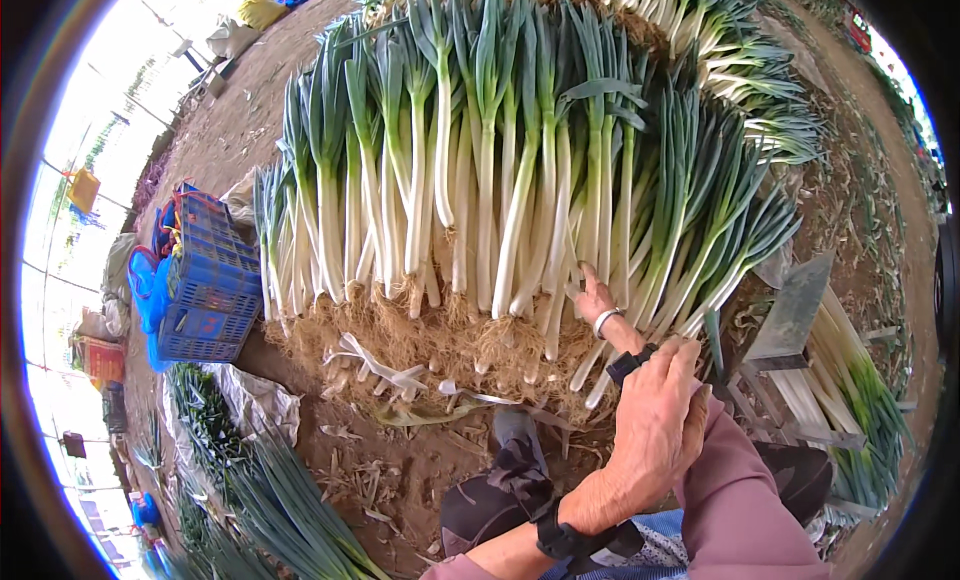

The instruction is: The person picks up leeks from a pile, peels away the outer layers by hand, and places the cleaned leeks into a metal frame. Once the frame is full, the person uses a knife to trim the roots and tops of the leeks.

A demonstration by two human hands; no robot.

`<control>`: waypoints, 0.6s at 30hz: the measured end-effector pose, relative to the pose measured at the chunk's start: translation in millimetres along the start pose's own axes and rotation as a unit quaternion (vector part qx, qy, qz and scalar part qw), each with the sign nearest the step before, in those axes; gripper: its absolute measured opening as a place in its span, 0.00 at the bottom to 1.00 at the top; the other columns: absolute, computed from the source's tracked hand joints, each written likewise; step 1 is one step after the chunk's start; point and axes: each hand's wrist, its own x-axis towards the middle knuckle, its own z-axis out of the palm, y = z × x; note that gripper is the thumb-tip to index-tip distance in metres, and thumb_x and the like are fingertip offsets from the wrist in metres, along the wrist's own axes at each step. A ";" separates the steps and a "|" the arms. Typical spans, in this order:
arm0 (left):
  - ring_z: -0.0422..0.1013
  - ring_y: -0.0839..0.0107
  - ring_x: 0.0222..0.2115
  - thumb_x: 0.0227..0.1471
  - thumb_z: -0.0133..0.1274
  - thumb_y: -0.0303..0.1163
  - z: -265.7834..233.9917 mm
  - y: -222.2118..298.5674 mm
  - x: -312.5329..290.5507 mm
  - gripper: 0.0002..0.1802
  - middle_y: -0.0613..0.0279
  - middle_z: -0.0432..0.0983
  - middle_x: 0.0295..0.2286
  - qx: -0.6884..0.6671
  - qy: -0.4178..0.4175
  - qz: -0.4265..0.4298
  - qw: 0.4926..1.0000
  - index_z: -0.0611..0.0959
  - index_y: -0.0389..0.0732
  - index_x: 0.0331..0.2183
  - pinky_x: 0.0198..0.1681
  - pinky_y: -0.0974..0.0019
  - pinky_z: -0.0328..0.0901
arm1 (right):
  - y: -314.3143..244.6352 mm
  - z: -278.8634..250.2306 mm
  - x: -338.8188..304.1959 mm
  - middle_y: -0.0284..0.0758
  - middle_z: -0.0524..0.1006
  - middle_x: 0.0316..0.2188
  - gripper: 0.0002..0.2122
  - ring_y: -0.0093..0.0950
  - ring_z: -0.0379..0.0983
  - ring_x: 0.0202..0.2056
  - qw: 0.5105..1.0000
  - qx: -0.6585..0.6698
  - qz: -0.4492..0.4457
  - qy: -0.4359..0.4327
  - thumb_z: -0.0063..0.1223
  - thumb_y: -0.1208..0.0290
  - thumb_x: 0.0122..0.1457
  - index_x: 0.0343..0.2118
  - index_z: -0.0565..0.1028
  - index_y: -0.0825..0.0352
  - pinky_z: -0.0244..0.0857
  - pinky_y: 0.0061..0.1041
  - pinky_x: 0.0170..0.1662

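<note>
My right hand [597, 298], with a metal bangle and a black wrist strap, reaches forward to the roots and white stems of a large bank of leeks [487, 210]. Its thumb and a finger are apart beside one stem, and I see nothing gripped between them. My left hand [645, 430] crosses over my right forearm, its fingers closed on the pink-mauve sleeve [740, 490] near the cuff; the fingertips are partly hidden. The leeks lean in rows, green leaves away from me and tangled brown roots [440, 335] toward me. Peeled pale leaf scraps [385, 370] lie on the roots.
At the left stands a blue plastic crate [210, 290] with blue bags hanging from it. More leeks [290, 510] lie at lower left, beside a white sack [260, 400]. A metal rack [790, 360] holding leeks [840, 380] stands right. Dry leaf litter covers the soil [370, 480].
</note>
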 end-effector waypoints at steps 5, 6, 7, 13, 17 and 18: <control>0.67 0.45 0.40 0.46 0.51 0.21 -5.3 4.2 5.1 0.20 0.44 0.69 0.40 -0.033 -0.053 -0.034 0.997 0.71 0.33 0.44 0.43 0.56 0.63 | 3.8 -13.1 12.8 0.41 0.75 0.26 0.18 0.29 0.72 0.24 0.958 0.265 0.108 -0.005 0.51 0.62 0.56 0.40 0.69 0.73 0.68 0.30 0.25; 0.67 0.45 0.40 0.46 0.51 0.21 -11.5 2.9 4.0 0.20 0.44 0.69 0.40 -0.027 -0.049 -0.035 0.998 0.71 0.33 0.44 0.43 0.56 0.63 | -23.2 -24.7 -0.1 0.37 0.74 0.19 0.14 0.26 0.70 0.18 0.928 0.354 0.101 -0.056 0.50 0.64 0.58 0.34 0.72 0.73 0.65 0.25 0.18; 0.67 0.46 0.41 0.46 0.51 0.21 -16.2 4.0 3.6 0.20 0.45 0.70 0.40 -0.012 -0.035 -0.038 0.999 0.71 0.34 0.44 0.44 0.56 0.63 | -49.4 -39.9 -16.2 0.31 0.69 0.10 0.11 0.23 0.64 0.11 0.909 0.409 0.078 -0.030 0.48 0.67 0.59 0.25 0.72 0.69 0.60 0.20 0.14; 0.63 0.52 0.49 0.51 0.49 0.30 -8.9 -14.8 8.7 0.28 0.41 0.63 0.47 -0.018 0.085 -0.080 0.993 0.63 0.31 0.52 0.50 0.52 0.61 | -48.1 -106.5 -124.8 0.29 0.68 0.13 0.11 0.18 0.63 0.13 0.963 0.257 -0.026 0.076 0.44 0.65 0.61 0.29 0.73 0.67 0.59 0.16 0.15; 0.65 0.59 0.43 0.51 0.52 0.38 -5.2 -36.8 -15.3 0.36 0.41 0.63 0.44 -0.305 0.101 -0.301 0.898 0.58 0.26 0.53 0.42 0.60 0.66 | -74.6 -113.5 -226.9 0.32 0.71 0.15 0.15 0.19 0.64 0.13 0.921 0.385 0.061 -0.019 0.44 0.62 0.60 0.31 0.75 0.70 0.60 0.17 0.15; 0.71 0.65 0.36 0.52 0.50 0.35 -10.1 -25.2 -20.9 0.30 0.46 0.71 0.37 -0.329 0.102 -0.358 0.868 0.62 0.25 0.51 0.35 0.68 0.68 | -82.9 -116.4 -252.6 0.32 0.72 0.15 0.15 0.20 0.64 0.13 0.909 0.411 0.066 -0.030 0.45 0.62 0.60 0.32 0.75 0.71 0.60 0.18 0.15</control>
